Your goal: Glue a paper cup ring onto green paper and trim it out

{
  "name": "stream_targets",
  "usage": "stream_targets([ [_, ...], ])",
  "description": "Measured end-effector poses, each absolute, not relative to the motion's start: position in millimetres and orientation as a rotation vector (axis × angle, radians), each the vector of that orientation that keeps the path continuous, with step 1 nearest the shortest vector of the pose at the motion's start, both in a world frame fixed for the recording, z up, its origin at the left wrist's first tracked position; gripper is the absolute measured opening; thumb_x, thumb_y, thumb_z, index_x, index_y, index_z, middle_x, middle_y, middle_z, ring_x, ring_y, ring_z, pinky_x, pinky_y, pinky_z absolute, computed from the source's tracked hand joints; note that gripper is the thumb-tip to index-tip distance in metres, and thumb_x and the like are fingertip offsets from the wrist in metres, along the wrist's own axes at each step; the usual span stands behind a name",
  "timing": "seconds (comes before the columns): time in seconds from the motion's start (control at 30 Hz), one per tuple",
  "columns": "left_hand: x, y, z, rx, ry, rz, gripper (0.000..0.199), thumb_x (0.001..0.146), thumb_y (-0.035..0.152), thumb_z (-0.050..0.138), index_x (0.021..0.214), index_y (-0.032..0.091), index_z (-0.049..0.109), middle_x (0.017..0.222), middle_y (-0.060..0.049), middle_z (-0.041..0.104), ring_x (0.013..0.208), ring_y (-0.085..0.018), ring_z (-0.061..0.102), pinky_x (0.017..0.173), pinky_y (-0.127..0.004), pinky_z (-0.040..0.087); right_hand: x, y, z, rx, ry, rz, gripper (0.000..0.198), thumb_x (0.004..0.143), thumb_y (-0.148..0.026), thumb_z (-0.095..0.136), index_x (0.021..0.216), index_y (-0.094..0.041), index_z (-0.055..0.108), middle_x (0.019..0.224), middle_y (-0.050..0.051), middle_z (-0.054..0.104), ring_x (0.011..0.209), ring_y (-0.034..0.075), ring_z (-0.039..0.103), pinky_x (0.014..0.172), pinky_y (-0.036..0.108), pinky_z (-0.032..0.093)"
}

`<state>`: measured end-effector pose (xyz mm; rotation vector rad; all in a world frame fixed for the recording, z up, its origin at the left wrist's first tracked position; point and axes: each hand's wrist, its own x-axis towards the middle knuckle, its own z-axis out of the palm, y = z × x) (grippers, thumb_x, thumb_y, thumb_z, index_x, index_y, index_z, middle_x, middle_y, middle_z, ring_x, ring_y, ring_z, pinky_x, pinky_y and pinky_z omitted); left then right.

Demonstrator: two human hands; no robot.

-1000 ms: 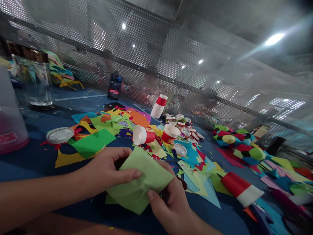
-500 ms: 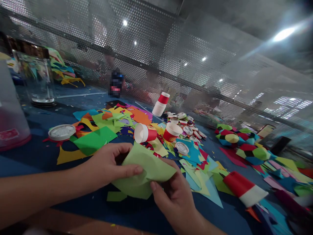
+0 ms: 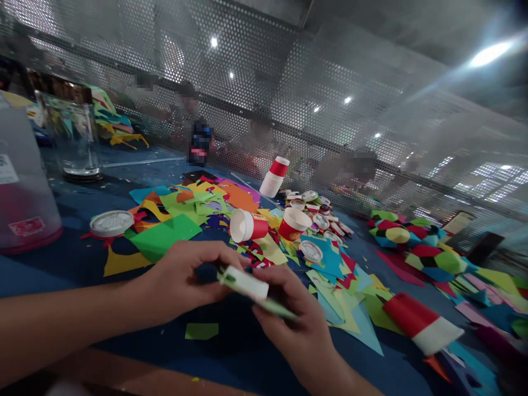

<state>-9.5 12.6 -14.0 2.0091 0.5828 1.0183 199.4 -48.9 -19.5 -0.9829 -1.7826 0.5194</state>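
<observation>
In front of me, between both hands, a light green sheet of paper point(image 3: 277, 308) is tilted nearly edge-on and blurred. Against it sits a short white piece point(image 3: 247, 282), which looks like a cut-off cup bottom. My left hand point(image 3: 187, 275) has its fingers closed on the left end of these. My right hand point(image 3: 295, 308) pinches the right end of the paper between thumb and fingers. Below them a small green paper scrap point(image 3: 202, 331) lies on the blue table. Just beyond my hands lie a tipped red and white paper cup point(image 3: 248, 226) and an upright one point(image 3: 294, 224).
Colored paper scraps point(image 3: 165, 234) spread across the table. A stack of cups point(image 3: 275, 177) and a heap of cut cup bottoms point(image 3: 325, 214) stand farther back. A glass jar point(image 3: 80, 137) and a translucent container point(image 3: 25, 192) are left. Another cup point(image 3: 423, 323) lies right, near patchwork paper shapes point(image 3: 433, 257).
The green paper has turned from facing me to nearly edge-on, and the white piece has come into view. My right hand has stayed about in place; the view has shifted slightly.
</observation>
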Motion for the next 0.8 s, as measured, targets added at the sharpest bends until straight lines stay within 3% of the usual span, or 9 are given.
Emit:
stream_targets([
  [0.1, -13, 10, -15, 2.258, 0.422, 1.201, 0.027, 0.082, 0.011, 0.061, 0.104, 0.025, 0.065, 0.131, 0.0, 0.064, 0.12, -0.018, 0.06, 0.101, -0.027, 0.046, 207, -55, -13, -0.884, -2.013, -0.016, 0.026, 0.08, -0.019, 0.068, 0.106, -0.022, 0.065, 0.097, 0.008, 0.064, 0.089, 0.023, 0.062, 0.075, 0.036, 0.055],
  [0.17, -12, 10, -12, 2.254, 0.505, 1.309, 0.028, 0.083, 0.015, 0.062, 0.109, 0.026, 0.063, 0.141, 0.0, 0.055, 0.129, -0.02, 0.052, 0.108, -0.032, 0.04, 212, -61, -11, -0.86, -2.047, -0.375, 0.032, 0.082, -0.017, 0.068, 0.113, -0.024, 0.065, 0.101, 0.01, 0.063, 0.097, 0.027, 0.058, 0.081, 0.042, 0.053],
  [0.27, -7, 12, -5, 2.101, 0.724, 1.259, 0.027, 0.084, 0.033, 0.063, 0.108, 0.021, 0.063, 0.124, -0.006, 0.065, 0.114, -0.023, 0.06, 0.098, -0.036, 0.049, 218, -68, -11, -0.906, -1.968, -0.679, 0.036, 0.085, -0.013, 0.064, 0.116, -0.03, 0.066, 0.103, 0.009, 0.063, 0.103, 0.03, 0.056, 0.087, 0.046, 0.05],
  [0.33, -5, 12, -1, 1.93, 0.789, 1.076, 0.025, 0.089, 0.04, 0.052, 0.093, 0.019, 0.064, 0.093, -0.004, 0.07, 0.089, -0.02, 0.065, 0.079, -0.03, 0.054, 220, -70, -11, -0.93, -1.955, -0.747, 0.035, 0.085, -0.012, 0.063, 0.114, -0.031, 0.068, 0.102, 0.008, 0.064, 0.103, 0.03, 0.056, 0.088, 0.046, 0.049],
  [0.4, -4, 11, 2, 1.805, 0.767, 0.913, 0.037, 0.093, 0.045, 0.042, 0.077, 0.019, 0.063, 0.075, -0.001, 0.065, 0.075, -0.017, 0.062, 0.071, -0.027, 0.053, 221, -70, -10, -0.938, -1.975, -0.774, 0.035, 0.086, -0.011, 0.062, 0.112, -0.032, 0.069, 0.103, 0.008, 0.064, 0.103, 0.03, 0.056, 0.087, 0.045, 0.05],
  [0.47, -5, 8, 3, 1.744, 0.695, 0.814, 0.044, 0.092, 0.053, 0.042, 0.074, 0.019, 0.064, 0.077, -0.001, 0.065, 0.079, -0.018, 0.061, 0.075, -0.027, 0.051, 221, -69, -10, -0.936, -1.984, -0.796, 0.034, 0.086, -0.011, 0.061, 0.11, -0.033, 0.069, 0.104, 0.007, 0.065, 0.104, 0.029, 0.056, 0.087, 0.045, 0.049],
  [0.57, -7, 5, 4, 1.642, 0.525, 0.616, 0.043, 0.084, 0.059, 0.054, 0.088, 0.018, 0.068, 0.084, -0.002, 0.067, 0.085, -0.02, 0.061, 0.079, -0.029, 0.05, 220, -67, -10, -0.927, -1.982, -0.817, 0.03, 0.086, -0.012, 0.063, 0.109, -0.03, 0.07, 0.107, 0.007, 0.064, 0.105, 0.029, 0.056, 0.089, 0.046, 0.048],
  [0.67, -9, 4, 5, 1.711, 0.483, 0.473, 0.039, 0.078, 0.048, 0.067, 0.098, 0.014, 0.068, 0.086, -0.002, 0.066, 0.082, -0.018, 0.057, 0.075, -0.025, 0.047, 217, -65, -12, -0.904, -1.953, -0.814, 0.025, 0.083, -0.015, 0.069, 0.106, -0.024, 0.071, 0.109, 0.009, 0.063, 0.106, 0.03, 0.056, 0.089, 0.046, 0.048],
  [0.8, -8, 3, 2, 1.676, 0.497, 0.49, 0.033, 0.082, 0.041, 0.066, 0.103, 0.015, 0.069, 0.089, -0.002, 0.066, 0.084, -0.017, 0.056, 0.078, -0.025, 0.046, 213, -64, -14, -0.893, -1.958, -0.808, 0.02, 0.084, -0.016, 0.068, 0.103, -0.021, 0.071, 0.109, 0.009, 0.063, 0.106, 0.03, 0.056, 0.092, 0.047, 0.046],
])
